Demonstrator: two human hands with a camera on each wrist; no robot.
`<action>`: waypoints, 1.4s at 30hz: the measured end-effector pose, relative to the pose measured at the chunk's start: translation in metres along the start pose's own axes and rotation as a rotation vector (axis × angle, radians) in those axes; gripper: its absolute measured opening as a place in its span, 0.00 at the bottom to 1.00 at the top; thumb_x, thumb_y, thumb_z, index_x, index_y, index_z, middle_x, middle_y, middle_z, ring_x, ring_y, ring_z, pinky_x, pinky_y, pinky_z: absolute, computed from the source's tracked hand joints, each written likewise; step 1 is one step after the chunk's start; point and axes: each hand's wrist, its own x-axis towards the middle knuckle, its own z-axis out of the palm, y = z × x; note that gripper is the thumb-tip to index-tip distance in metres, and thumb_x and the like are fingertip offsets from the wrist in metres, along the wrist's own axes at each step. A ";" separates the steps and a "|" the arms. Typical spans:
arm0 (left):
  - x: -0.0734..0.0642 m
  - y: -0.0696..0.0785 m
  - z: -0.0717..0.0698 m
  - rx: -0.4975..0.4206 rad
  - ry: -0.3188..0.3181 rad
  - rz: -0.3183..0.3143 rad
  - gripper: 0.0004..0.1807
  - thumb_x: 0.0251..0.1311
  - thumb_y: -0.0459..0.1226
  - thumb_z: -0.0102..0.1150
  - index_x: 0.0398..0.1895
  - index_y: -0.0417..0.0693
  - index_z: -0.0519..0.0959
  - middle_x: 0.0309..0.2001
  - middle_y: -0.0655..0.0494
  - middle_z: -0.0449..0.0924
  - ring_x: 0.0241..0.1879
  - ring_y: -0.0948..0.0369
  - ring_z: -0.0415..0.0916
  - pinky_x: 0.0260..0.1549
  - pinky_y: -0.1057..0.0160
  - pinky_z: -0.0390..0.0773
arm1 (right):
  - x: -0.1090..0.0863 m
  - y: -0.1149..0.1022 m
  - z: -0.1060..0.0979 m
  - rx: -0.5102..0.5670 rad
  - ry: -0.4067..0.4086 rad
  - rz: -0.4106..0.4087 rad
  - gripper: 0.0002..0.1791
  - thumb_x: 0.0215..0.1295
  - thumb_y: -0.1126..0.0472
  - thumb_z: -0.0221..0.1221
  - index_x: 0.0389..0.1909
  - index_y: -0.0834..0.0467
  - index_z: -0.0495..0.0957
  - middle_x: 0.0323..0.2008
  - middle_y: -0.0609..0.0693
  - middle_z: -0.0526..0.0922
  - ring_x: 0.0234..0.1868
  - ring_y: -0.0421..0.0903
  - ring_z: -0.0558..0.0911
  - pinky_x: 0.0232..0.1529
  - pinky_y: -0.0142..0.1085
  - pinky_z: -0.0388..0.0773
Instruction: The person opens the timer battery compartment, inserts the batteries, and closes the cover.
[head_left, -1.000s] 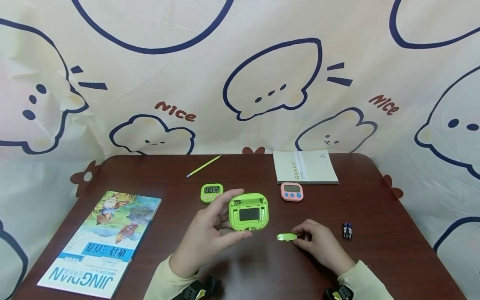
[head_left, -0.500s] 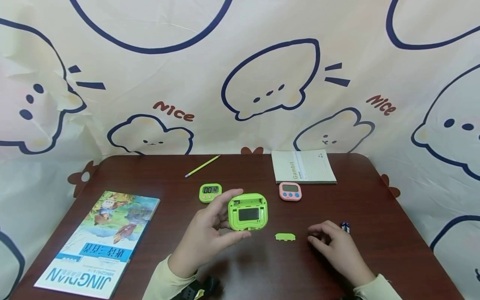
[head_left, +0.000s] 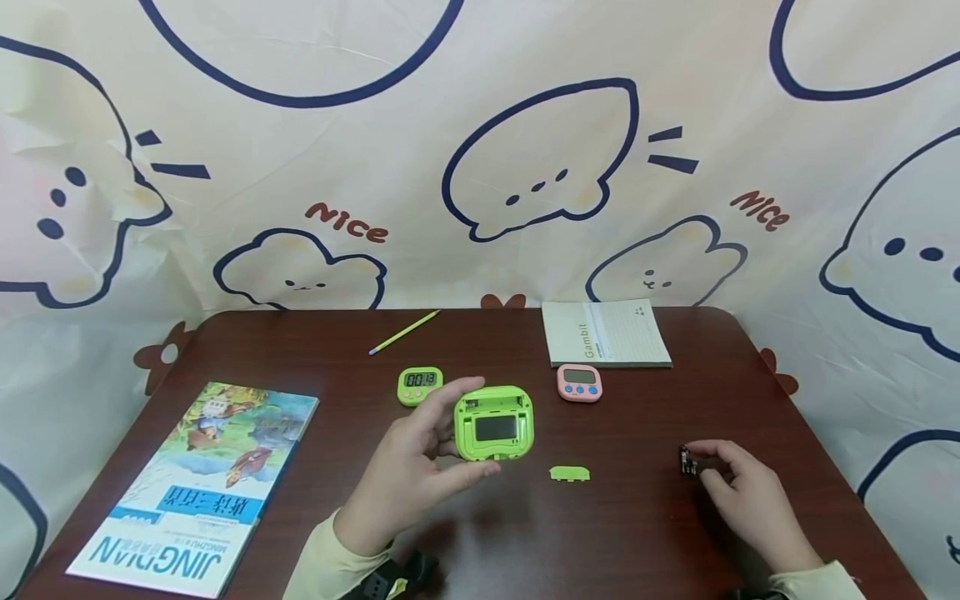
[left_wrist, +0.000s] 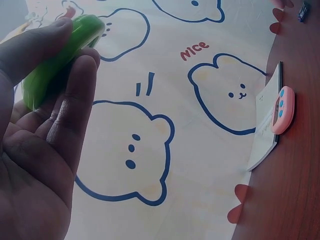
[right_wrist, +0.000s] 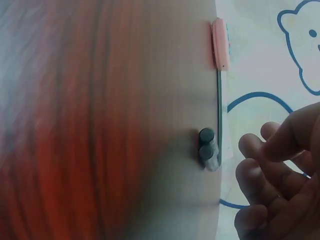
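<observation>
My left hand (head_left: 408, 477) pinches the green timer (head_left: 495, 423); my right hand (head_left: 752, 500), loosely parted, has batteries (head_left: 687, 461) just off ten o'clock, contact unclear.

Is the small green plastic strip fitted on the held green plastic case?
No, the strip lies on the dark brown table, apart from the case.

You are seeing smooth, glossy plastic on the open-backed green timer (head_left: 494, 423), plastic on the pink timer (head_left: 580, 383); the desk (head_left: 600, 542) is showing sheen over wood-look grain, the book (head_left: 197, 487) smooth paper, the backdrop (head_left: 525, 42) creased cloth.
</observation>
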 end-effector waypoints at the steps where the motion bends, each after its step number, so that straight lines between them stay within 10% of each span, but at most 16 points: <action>1: 0.000 0.000 0.000 -0.001 0.001 0.000 0.47 0.47 0.22 0.75 0.72 0.51 0.64 0.55 0.45 0.82 0.46 0.58 0.85 0.41 0.61 0.86 | 0.000 0.001 0.000 -0.004 -0.014 0.012 0.16 0.64 0.71 0.58 0.50 0.56 0.82 0.46 0.51 0.85 0.41 0.42 0.81 0.34 0.31 0.77; 10: 0.000 -0.001 -0.001 0.002 0.004 0.005 0.47 0.48 0.24 0.75 0.72 0.52 0.64 0.55 0.45 0.82 0.46 0.58 0.85 0.41 0.60 0.86 | -0.001 0.018 -0.010 -0.087 -0.106 0.105 0.14 0.66 0.67 0.57 0.51 0.63 0.81 0.47 0.61 0.84 0.49 0.61 0.81 0.41 0.54 0.80; 33: 0.001 0.000 -0.002 -0.005 0.003 -0.016 0.47 0.48 0.23 0.75 0.72 0.53 0.65 0.56 0.46 0.81 0.47 0.58 0.85 0.42 0.61 0.85 | 0.039 0.029 -0.014 -0.129 -0.291 0.205 0.22 0.69 0.57 0.59 0.56 0.69 0.74 0.32 0.54 0.80 0.28 0.47 0.75 0.28 0.41 0.72; 42: 0.000 -0.001 -0.001 -0.001 0.005 -0.021 0.47 0.47 0.23 0.75 0.72 0.53 0.65 0.55 0.46 0.82 0.46 0.58 0.85 0.42 0.61 0.85 | 0.036 0.016 -0.025 -0.067 -0.195 0.224 0.15 0.68 0.58 0.56 0.47 0.65 0.81 0.31 0.53 0.84 0.25 0.46 0.73 0.24 0.37 0.68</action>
